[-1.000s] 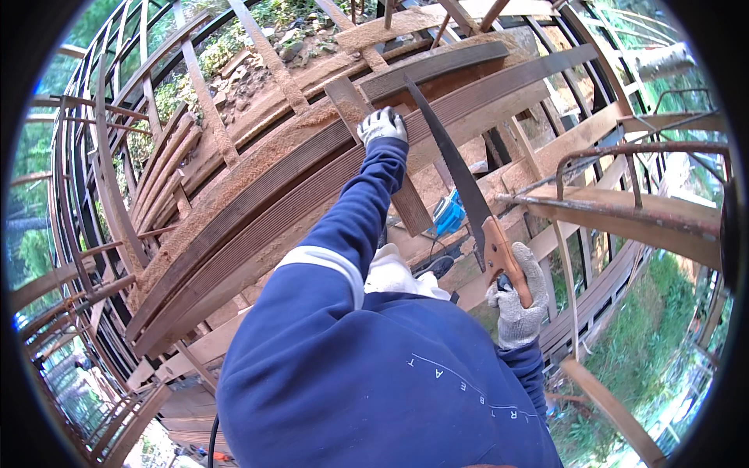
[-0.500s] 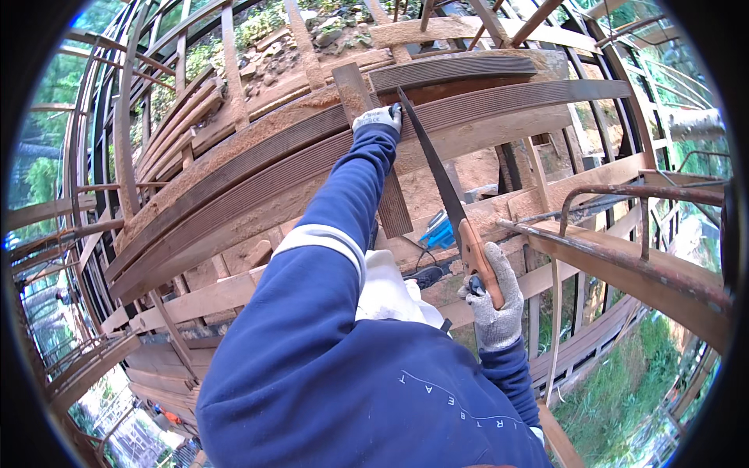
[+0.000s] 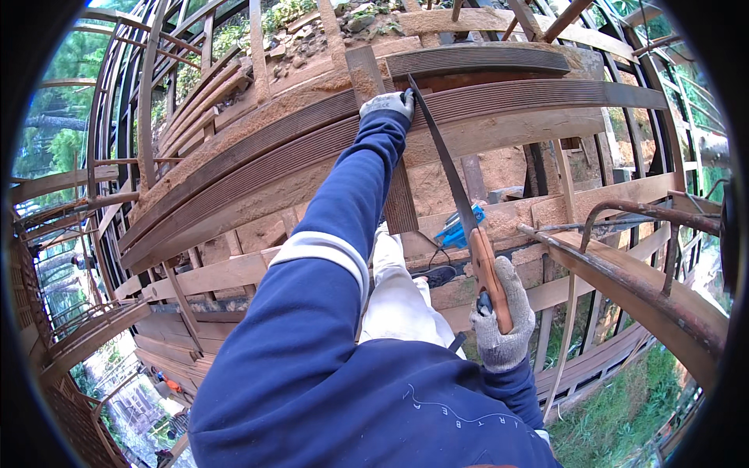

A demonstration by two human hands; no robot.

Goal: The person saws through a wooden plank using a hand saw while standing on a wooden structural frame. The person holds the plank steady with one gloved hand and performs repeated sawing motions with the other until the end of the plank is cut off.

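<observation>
In my gloved right hand is a handsaw, gripped by its wooden handle. Its long dark blade points up and away, and the tip is beside my left hand over the grooved boards. My left hand, also gloved, is closed over a short wooden board that lies crosswise over the long grooved deck boards. Its fingers are partly hidden. Beyond the saw's tip lies a shorter grooved board. Whether the teeth touch any wood I cannot tell.
Sawdust-covered joists run beyond the boards, over soil and stones. A blue power tool with a cord sits below the blade near my shoe. On the right, a rusty metal rail rises beside a thick beam.
The view has shifted slightly, with the boards now farther right and up. The saw's handle and my right hand are a little lower in view. My left hand keeps its place on the short board.
</observation>
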